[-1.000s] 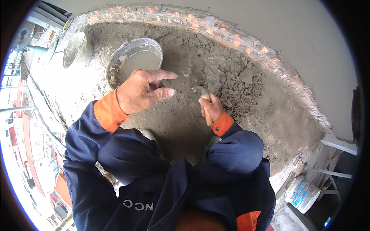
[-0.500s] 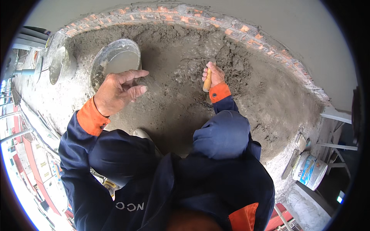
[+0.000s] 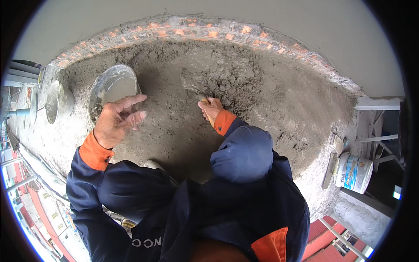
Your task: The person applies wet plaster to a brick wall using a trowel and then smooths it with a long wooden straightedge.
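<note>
We see the right hand (image 3: 212, 107) curled firmly around the tan, rounded wooden handle (image 3: 210, 118) of a hand tool, its far end toward the rough, wet grey mortar (image 3: 218, 72), a grip that seems suited to steering a blade we cannot make out. Our left hand (image 3: 117, 121) is half open, thumb and fingers parted with nothing visible between them, perhaps lifted for balance, and it overlaps the round grey bucket (image 3: 98, 94) of cloudy water, which stands left of the mortar, probably for easy reach.
</note>
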`<move>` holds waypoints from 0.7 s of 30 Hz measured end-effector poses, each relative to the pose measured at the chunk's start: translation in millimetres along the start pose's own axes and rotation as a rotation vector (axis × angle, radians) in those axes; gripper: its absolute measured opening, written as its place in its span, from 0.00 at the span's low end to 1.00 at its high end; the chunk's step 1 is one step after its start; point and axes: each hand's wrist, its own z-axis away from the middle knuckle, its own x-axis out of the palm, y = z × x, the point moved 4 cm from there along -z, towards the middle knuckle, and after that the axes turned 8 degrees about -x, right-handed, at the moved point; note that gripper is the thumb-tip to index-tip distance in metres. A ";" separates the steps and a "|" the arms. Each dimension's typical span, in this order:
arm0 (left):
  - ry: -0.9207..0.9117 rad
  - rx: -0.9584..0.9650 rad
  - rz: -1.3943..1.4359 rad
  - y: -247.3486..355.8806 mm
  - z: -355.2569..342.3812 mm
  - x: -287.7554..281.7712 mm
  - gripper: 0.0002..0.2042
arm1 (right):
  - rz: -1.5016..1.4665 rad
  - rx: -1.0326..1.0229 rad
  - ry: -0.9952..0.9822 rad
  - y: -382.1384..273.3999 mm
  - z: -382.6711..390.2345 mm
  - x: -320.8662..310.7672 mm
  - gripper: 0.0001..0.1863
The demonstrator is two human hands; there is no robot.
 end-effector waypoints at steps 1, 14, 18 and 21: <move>0.021 -0.033 0.005 -2.3 0.8 1.3 0.23 | -0.060 -0.014 0.034 -4.8 0.1 -16.5 0.12; -0.027 -0.034 -0.039 -13.4 -3.4 1.4 0.21 | -0.284 -0.034 -0.037 -21.0 90.4 -118.9 0.21; -0.040 -0.024 -0.047 -14.3 -3.4 0.0 0.21 | 0.665 -0.272 -0.105 19.6 120.8 -127.7 0.24; -0.049 -0.014 -0.061 -11.0 -4.9 -0.3 0.21 | 1.018 -0.342 -0.242 40.9 103.5 -148.1 0.25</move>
